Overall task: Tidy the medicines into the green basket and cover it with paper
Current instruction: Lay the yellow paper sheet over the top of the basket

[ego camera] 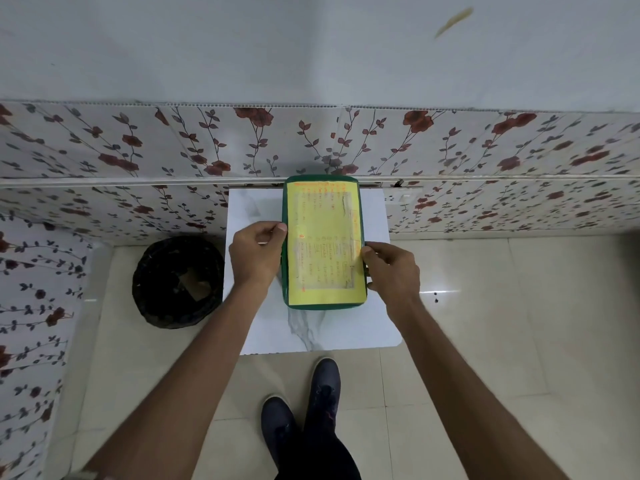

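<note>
The green basket [323, 242] stands lengthwise on the white marble-patterned tabletop [339, 327], its far end close to the flowered wall [138, 147]. A yellow paper [325, 244] with orange and faint dark writing lies flat over its top, leaving only a thin green rim showing all round; the contents are hidden. The left hand [256, 252] rests at the basket's left side, its fingers [278, 230] curled against the rim, thumb by the paper's edge. The right hand [391, 268] is at the right side, fingers pinching the paper's edge at the rim. Both forearms reach forward. A black round bin [178, 282] stands on the floor [502, 341] to the left.
</note>
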